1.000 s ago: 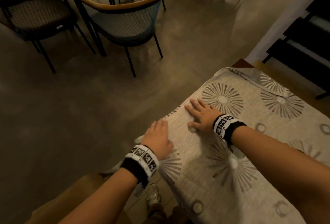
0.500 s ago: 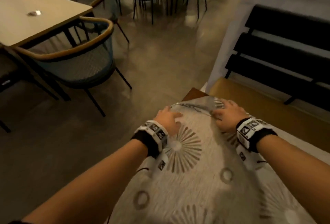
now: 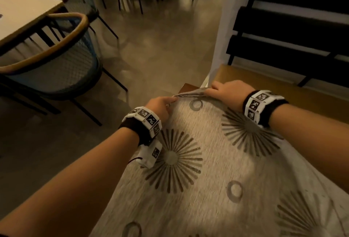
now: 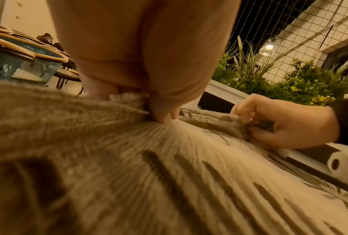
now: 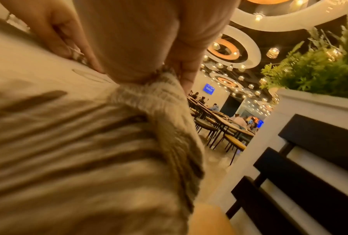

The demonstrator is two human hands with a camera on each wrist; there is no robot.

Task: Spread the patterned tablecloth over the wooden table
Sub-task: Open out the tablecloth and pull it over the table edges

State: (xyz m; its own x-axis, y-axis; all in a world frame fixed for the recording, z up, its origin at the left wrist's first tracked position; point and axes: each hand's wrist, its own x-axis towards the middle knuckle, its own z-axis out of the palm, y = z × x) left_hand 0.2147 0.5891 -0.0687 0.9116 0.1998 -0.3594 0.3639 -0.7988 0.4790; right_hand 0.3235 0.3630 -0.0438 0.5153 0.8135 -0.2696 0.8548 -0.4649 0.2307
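Observation:
A beige tablecloth [image 3: 217,170] with dark starburst and ring patterns lies over the wooden table, whose bare corner [image 3: 186,88] shows just beyond the cloth's far edge. My left hand [image 3: 162,106] pinches the folded far edge of the tablecloth [image 4: 129,105] between thumb and fingers. My right hand [image 3: 224,91] grips the same edge a little to the right, with its fingers curled round a bunched fold [image 4: 247,125]. In the right wrist view the gathered tablecloth [image 5: 165,98] hangs under my right hand [image 5: 169,70].
A bench seat [image 3: 264,78] with dark back slats [image 3: 292,34] runs along the right. To the left stand a blue mesh chair [image 3: 62,61] and a pale table [image 3: 20,14]. Bare floor [image 3: 160,48] lies ahead. A planter with plants [image 4: 290,79] tops the white wall.
My view has swung from the table's side to its far corner. Both hands went from lying flat on the cloth to taking hold of its folded far edge and lifting it slightly.

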